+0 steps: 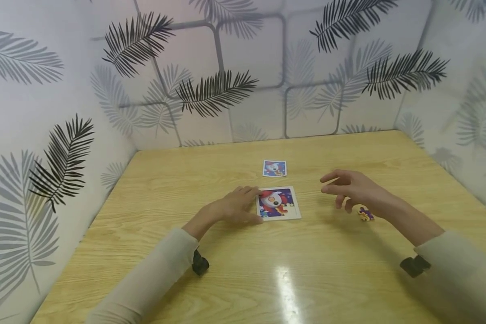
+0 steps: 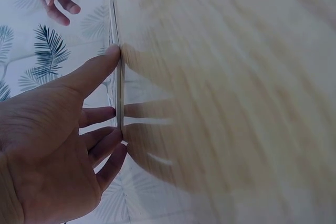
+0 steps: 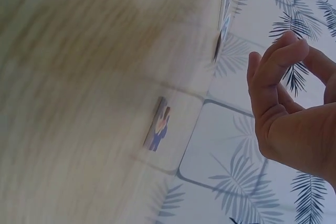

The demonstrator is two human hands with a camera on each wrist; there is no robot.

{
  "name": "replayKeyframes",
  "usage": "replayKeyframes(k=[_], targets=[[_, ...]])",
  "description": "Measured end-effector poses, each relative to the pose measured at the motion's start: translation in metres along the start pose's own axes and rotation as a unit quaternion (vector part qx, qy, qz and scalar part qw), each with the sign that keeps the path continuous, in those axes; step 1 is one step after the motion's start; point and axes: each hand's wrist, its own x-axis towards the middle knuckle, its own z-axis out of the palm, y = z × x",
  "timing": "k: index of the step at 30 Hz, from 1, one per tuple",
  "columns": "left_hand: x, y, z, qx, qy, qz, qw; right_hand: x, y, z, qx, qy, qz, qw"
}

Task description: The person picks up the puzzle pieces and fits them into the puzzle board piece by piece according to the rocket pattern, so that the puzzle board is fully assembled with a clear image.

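Note:
A small jigsaw puzzle (image 1: 275, 204) in a white-edged tray lies flat on the table; pale tray floor shows at its lower right. My left hand (image 1: 240, 204) holds its left edge, the thumb by the near corner and the fingers farther up. The left wrist view shows the puzzle (image 2: 118, 72) edge-on, with thumb and fingertips against it. To its right my right hand (image 1: 358, 188) hovers over the table with loosely bent fingers, nothing visible in them. Beneath that wrist lies a loose purple-and-yellow puzzle piece (image 1: 366, 214); the right wrist view shows the piece (image 3: 157, 128) apart from the hand.
A small picture card (image 1: 274, 168) with a similar design lies behind the puzzle. The wooden table (image 1: 243, 265) reaches back to a wall (image 1: 255, 58) patterned with leaves. Walls also stand at its left and right.

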Motion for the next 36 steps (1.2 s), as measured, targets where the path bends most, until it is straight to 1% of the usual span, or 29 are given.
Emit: replayKeyframes(k=[8,11,16,24,31,36], targets=[[-0.002,0.001,-0.002,0.007,-0.005,0.003,1.0000,-0.007,0.006,-0.006,0.002,0.017,0.010,0.9998],[-0.002,0.001,-0.002,0.004,-0.005,-0.001,1.0000,-0.009,0.008,-0.008,-0.001,0.020,0.012,0.9997],[-0.002,0.001,-0.001,0.003,-0.009,-0.002,0.9999,-0.014,0.013,-0.010,-0.004,0.016,0.019,0.9997],[0.000,0.000,-0.001,-0.001,-0.007,0.003,1.0000,-0.020,0.019,-0.014,0.003,0.009,0.032,0.9994],[-0.001,0.001,-0.003,0.001,-0.004,0.010,0.9999,-0.025,0.022,-0.020,-0.009,0.011,0.035,0.9993],[-0.001,0.001,-0.004,0.000,-0.005,0.004,1.0000,-0.030,0.025,-0.025,-0.021,0.014,0.041,0.9988]])
